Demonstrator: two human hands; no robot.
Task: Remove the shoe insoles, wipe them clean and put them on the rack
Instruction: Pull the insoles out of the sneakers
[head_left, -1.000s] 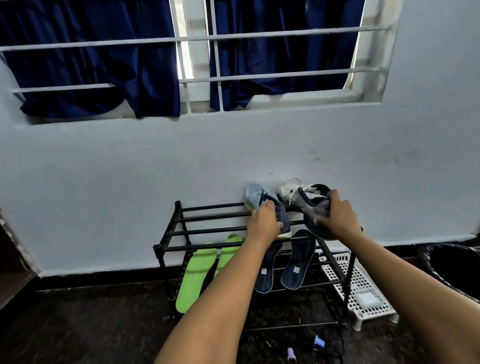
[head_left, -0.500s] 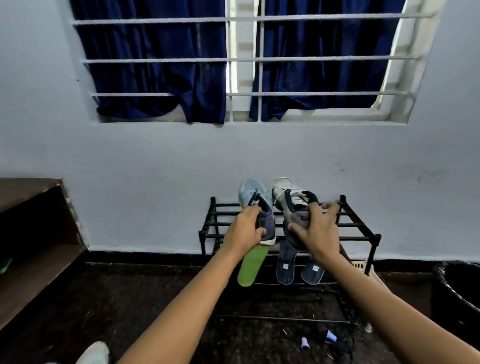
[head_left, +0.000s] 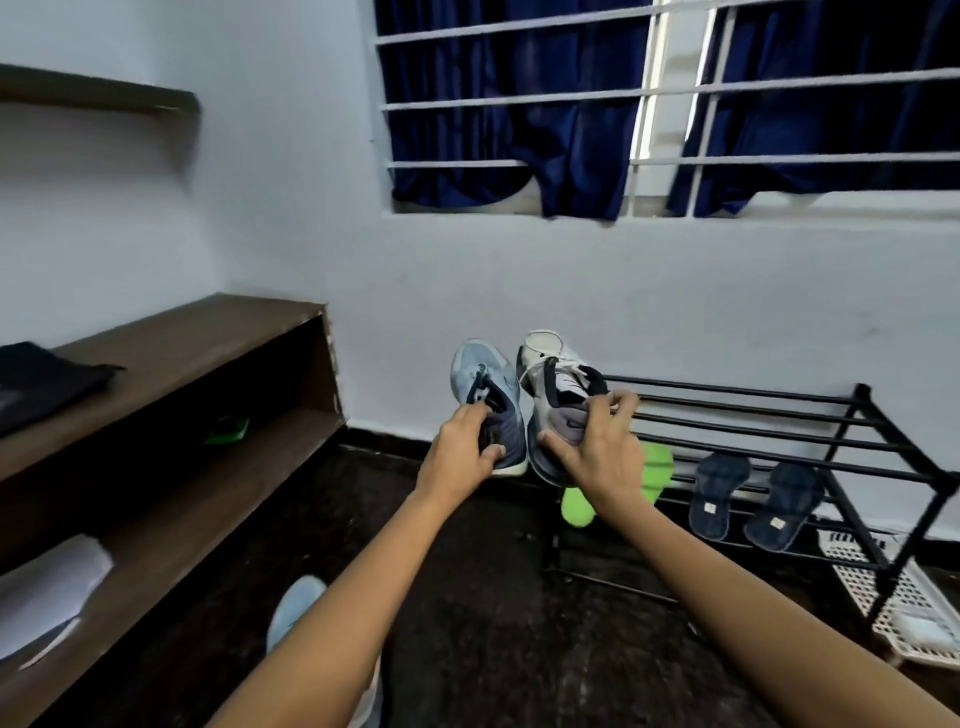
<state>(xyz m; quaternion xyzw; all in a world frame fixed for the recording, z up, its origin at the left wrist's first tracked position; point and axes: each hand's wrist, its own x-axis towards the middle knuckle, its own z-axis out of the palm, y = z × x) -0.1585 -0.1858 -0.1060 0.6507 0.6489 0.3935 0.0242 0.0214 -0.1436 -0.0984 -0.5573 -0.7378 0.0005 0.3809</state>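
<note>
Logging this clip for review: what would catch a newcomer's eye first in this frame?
Dead centre, the left hand grips a light blue shoe and the right hand grips a white and grey shoe, held up side by side before the pale wall. To the right, bright green insoles and dark blue insoles sit in the black rack, below its top bars.

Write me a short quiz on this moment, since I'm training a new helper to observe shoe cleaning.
1. True or false: the left hand grips the blue shoe.
2. How many dark blue insoles sit on the black rack?
3. What does the right hand hold? A) white shoe B) black boot C) red sandal

Key: 1 true; 2 two; 3 A.
</note>
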